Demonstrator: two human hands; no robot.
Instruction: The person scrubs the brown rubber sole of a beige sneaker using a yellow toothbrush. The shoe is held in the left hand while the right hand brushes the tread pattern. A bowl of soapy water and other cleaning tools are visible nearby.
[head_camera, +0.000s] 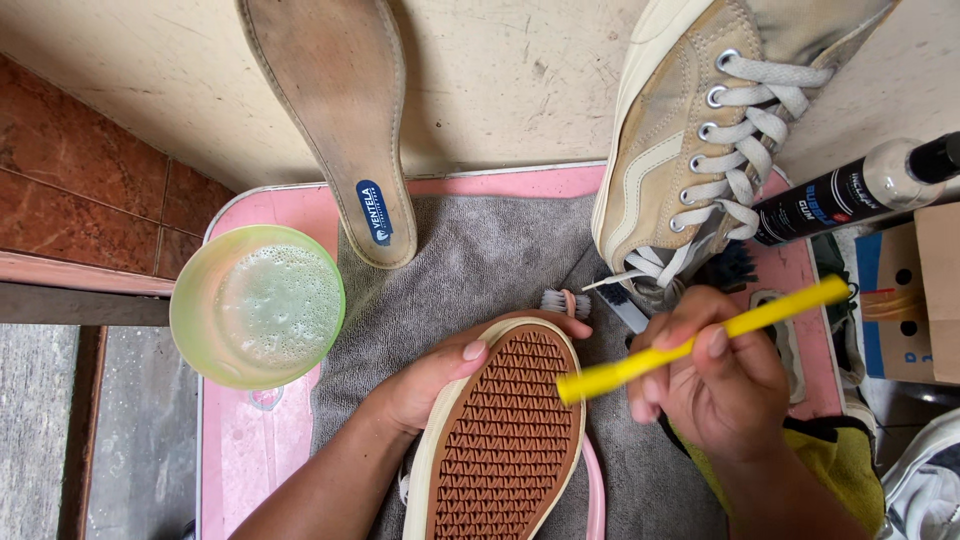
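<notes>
From my head camera: my left hand (420, 385) grips the upturned sneaker (500, 430) — brown sole up — on the grey towel (470, 260). My right hand (715, 385) is closed around a yellow brush handle (700, 338) just right of it.

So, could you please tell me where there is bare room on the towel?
Bare grey towel lies between the insole and the propped sneaker. It is crowded around the right hand, with brushes and the bottle.

A scuffed cream wall (500, 90) meets reddish-brown tiles (80, 190) at left — grey concrete floor (40, 440) below, in even daylight.
</notes>
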